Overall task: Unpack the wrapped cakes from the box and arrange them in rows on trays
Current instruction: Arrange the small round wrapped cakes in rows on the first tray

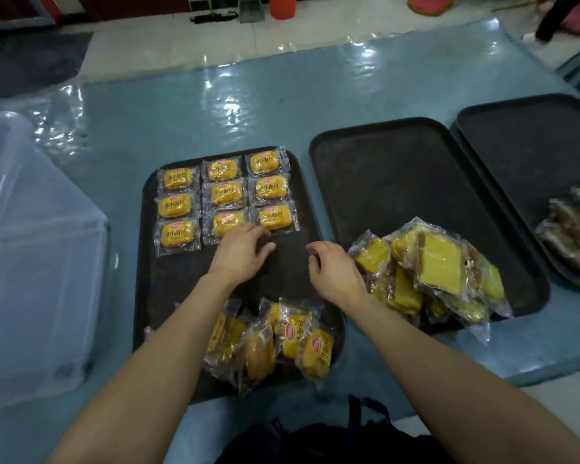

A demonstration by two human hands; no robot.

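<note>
Several wrapped yellow cakes (223,189) lie in three neat rows on the far half of the left black tray (148,262). A loose pile of the same wrapped cakes (282,339) sits at that tray's near end. My left hand (240,251) rests with relaxed fingers just below the front row, fingertips touching the wrapper of the middle cake (226,224). My right hand (332,269) hovers over the tray's right rim, fingers loosely curled and holding nothing.
A middle black tray (399,182) carries a heap of wrapped yellow sponge slices (439,272) at its near end. A third tray (533,145) at right holds dark wrapped cakes (576,226). A translucent plastic box (37,256) stands at left on the blue table cover.
</note>
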